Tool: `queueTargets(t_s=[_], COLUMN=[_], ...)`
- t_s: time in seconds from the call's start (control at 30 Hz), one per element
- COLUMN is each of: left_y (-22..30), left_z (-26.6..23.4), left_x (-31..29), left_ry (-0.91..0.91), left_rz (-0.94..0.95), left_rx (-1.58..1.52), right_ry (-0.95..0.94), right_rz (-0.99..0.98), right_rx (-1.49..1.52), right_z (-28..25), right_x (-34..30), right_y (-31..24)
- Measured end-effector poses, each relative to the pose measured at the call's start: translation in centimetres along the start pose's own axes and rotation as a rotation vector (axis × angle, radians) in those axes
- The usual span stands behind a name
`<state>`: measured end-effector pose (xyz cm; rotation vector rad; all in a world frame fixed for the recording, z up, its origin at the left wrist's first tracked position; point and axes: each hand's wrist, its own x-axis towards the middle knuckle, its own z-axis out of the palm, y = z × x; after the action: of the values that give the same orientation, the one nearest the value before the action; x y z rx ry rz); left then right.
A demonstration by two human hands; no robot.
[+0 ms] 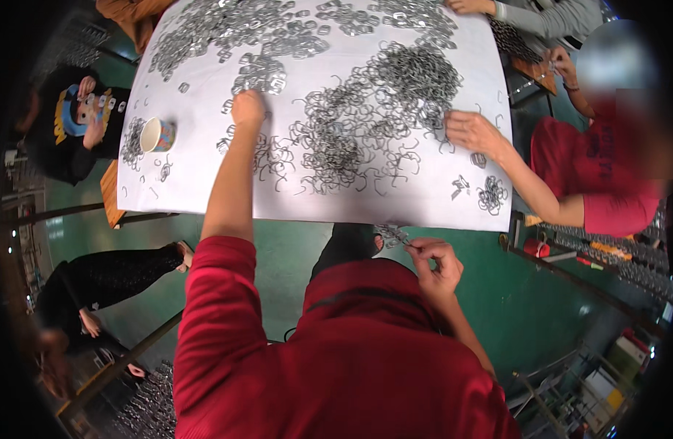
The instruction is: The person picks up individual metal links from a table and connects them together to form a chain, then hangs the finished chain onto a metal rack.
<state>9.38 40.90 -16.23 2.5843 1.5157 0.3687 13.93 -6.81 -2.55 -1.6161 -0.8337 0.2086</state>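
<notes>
My left hand (248,108) reaches over the white table (197,194) to the near edge of a cluster of flat silver metal links (262,73). Its fingers are curled in, and what they hold, if anything, is hidden. Low in front of me, just off the table's near edge, my right hand (437,267) pinches a bunch of small silver metal pieces (392,235); their exact shape is blurred. Between the two hands a large heap of curved metal hooks (335,150) spreads loosely over the tabletop.
A co-worker's hand (474,135) touches the heap's right side. Small piles of hooks (491,196) lie near the right corner. A paper cup (158,136) stands at left beside more metal pieces. Other people sit around the table; a person in black (117,282) is behind at left.
</notes>
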Motion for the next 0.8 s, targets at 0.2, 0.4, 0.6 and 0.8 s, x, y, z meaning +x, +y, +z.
queueTargets(t_s=[0.2,0.4,0.6,0.8], left_y=[9.3,15.6,15.9,15.3], left_z=[-8.4,-13.5,-14.5,-14.2], left_x=[-12.0,-27.4,-30.0,-31.0], left_ry=[-0.166,-0.694,-0.581,-0.576], left_rz=[0.118,0.086,0.048,-0.015], left_rx=[-0.72,-1.289,-1.389,-1.384], right_ry=[0.036,0.039,0.025,0.024], right_rz=[0.017,0.055,0.048,0.066], right_rx=[-0.094,-0.069,-0.066,-0.111], right_z=[0.3,1.2,2.0,2.0], right_x=[-0.2,0.1,-0.3,-0.5], right_y=[1.0,1.3,1.1,1.2])
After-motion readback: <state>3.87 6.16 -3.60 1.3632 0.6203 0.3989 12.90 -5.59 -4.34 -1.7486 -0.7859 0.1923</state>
